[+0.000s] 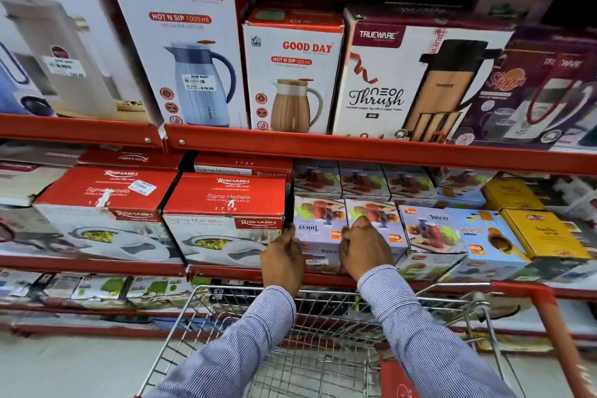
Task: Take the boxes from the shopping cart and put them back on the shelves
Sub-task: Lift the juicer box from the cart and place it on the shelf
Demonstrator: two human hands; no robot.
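Two hands clamp one juicer box (318, 236) on the middle shelf (226, 270): left hand (281, 260) grips its left edge, right hand (364, 247) its right, squaring it beside the casserole box (223, 220) above the cart (323, 333).

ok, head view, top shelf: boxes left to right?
Rishabh flask box → Good Day 1000 ml jug box → Good Day 500 ml jug box → Trueware Neo Thrush box → purple Trueware Sipper box.
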